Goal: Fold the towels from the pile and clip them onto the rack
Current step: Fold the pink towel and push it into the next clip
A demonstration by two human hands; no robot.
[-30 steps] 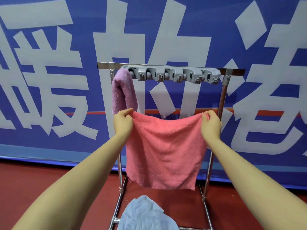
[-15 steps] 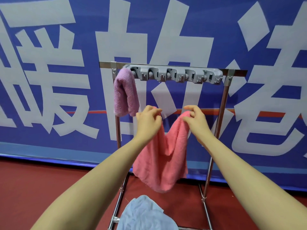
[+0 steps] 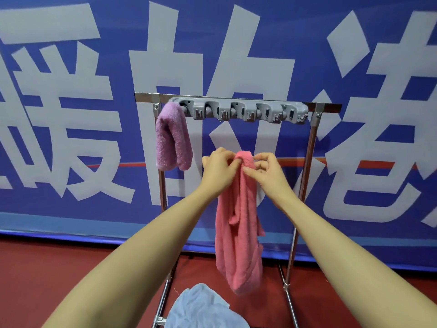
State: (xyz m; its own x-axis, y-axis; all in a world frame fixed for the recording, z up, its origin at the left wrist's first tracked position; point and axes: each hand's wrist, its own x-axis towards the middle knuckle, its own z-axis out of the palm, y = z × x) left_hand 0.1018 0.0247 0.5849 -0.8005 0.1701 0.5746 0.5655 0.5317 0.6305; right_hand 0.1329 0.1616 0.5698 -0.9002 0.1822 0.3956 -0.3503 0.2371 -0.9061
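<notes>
Fold step: pink terry towel [image 3: 238, 223] pinched at top by left hand [image 3: 218, 172] and right hand [image 3: 268, 172]. Next: insert into vacant grey plastic clip strip [image 3: 238, 111].

Three towels: one pink [image 3: 238, 233] in my grip, one purple [image 3: 172, 138] clipped up-left, one pale blue [image 3: 201, 306] below, one rack [image 3: 236, 98], five grey clips [image 3: 238, 111] above my hands
</notes>
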